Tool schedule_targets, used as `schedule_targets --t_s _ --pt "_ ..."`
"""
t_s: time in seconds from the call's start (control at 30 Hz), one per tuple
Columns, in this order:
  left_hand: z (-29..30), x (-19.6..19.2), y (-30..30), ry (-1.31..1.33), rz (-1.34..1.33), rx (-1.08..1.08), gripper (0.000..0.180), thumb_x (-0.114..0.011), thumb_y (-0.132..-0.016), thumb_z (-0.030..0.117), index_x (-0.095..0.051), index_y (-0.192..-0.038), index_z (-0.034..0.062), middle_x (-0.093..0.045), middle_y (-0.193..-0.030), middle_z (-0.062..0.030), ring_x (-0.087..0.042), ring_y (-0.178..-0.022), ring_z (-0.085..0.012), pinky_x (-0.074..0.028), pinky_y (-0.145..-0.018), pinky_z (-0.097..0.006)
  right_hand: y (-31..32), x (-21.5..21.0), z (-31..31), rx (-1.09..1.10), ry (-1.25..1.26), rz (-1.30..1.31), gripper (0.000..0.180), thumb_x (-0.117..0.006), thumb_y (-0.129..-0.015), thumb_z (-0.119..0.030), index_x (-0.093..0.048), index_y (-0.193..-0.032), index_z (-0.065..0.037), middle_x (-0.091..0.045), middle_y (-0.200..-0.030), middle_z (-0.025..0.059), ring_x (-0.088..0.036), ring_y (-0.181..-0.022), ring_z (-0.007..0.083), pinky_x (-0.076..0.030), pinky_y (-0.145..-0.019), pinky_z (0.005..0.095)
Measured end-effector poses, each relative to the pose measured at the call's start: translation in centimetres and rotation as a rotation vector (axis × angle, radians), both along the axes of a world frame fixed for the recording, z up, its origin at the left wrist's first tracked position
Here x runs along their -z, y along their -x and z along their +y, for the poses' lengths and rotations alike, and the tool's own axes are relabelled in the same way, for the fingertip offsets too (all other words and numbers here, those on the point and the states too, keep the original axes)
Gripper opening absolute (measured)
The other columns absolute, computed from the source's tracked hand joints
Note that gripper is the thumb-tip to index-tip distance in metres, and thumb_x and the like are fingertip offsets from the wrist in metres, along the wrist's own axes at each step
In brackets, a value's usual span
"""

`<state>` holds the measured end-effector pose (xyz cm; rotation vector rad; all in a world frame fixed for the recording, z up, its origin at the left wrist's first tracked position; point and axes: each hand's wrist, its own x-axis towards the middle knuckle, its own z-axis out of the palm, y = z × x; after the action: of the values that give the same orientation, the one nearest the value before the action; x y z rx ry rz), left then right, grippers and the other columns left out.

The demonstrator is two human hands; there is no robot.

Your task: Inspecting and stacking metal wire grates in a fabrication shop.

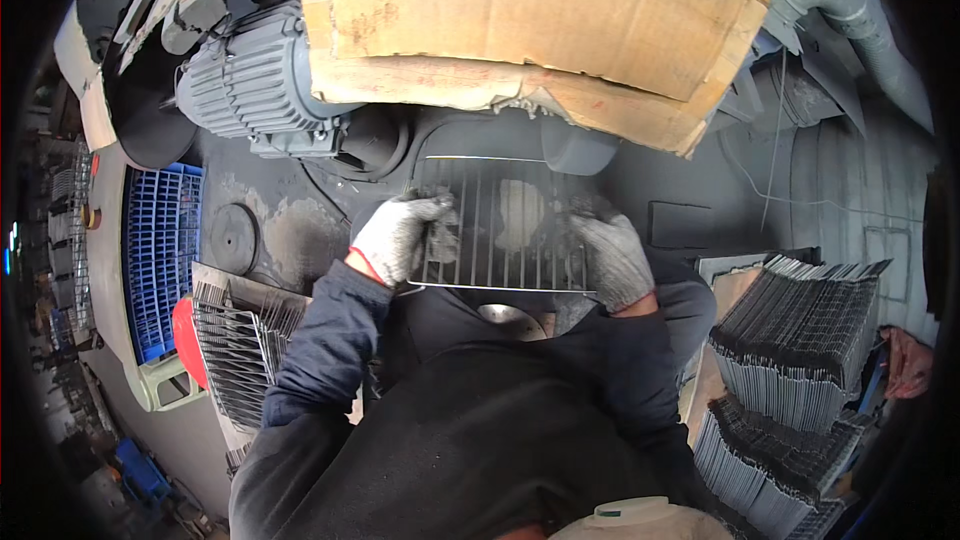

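I hold a wire grille (495,225) before my torso (480,420), left hand (400,232) gripping one side, right hand (615,255) the other, both gloved. Its far edge stops short of the cardboard (520,15); stacked grilles (795,330) leave my right sleeve (642,370) little room.

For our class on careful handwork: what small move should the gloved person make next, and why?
Perhaps tilt the wire rack slightly to inspect it: the left hand and right hand grip opposite ends, so both can turn it together.

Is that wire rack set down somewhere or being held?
Held: the left hand grips the wire rack at one end, the right hand at the other.
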<state>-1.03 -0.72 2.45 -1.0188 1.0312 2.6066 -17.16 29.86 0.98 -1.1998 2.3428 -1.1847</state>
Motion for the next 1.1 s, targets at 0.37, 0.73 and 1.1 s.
schedule_targets --t_s 0.37,0.73,1.1 --pt "11.2 -0.3 7.1 -0.040 0.156 0.124 0.022 -0.069 -0.103 0.014 -0.065 -0.121 0.0012 -0.071 -0.099 -0.0079 -0.068 -0.068 -0.0198 -0.061 -0.067 -0.037 -1.0 -7.0 9.4 0.779 0.358 -0.856 0.031 -0.069 -0.100 -0.012 -0.072 -0.127 0.003 -0.075 -0.115 0.0072 -0.070 -0.101 0.0174 -0.056 -0.087 0.0285" --pt "0.3 -3.5 -10.5 0.267 -0.036 -0.250 0.027 -0.072 -0.101 0.012 -0.063 -0.125 0.0040 -0.070 -0.087 -0.0059 -0.066 -0.059 -0.0178 -0.058 -0.050 -0.031 -7.4 -3.0 -6.5 0.200 0.314 -1.085 0.037 -0.067 -0.105 -0.003 -0.061 -0.142 -0.004 -0.074 -0.107 0.0059 -0.069 -0.077 0.0105 -0.056 -0.061 0.0222" --pt "7.3 -4.2 -9.6 0.909 0.128 -0.010 0.023 -0.081 -0.091 0.009 -0.064 -0.106 0.0029 -0.067 -0.094 -0.0014 -0.059 -0.087 -0.0104 -0.052 -0.081 -0.029 -9.4 -4.6 2.2 0.312 0.501 -0.887 0.026 -0.066 -0.103 0.002 -0.068 -0.129 -0.002 -0.073 -0.118 0.0040 -0.068 -0.105 0.0124 -0.055 -0.095 0.0287"
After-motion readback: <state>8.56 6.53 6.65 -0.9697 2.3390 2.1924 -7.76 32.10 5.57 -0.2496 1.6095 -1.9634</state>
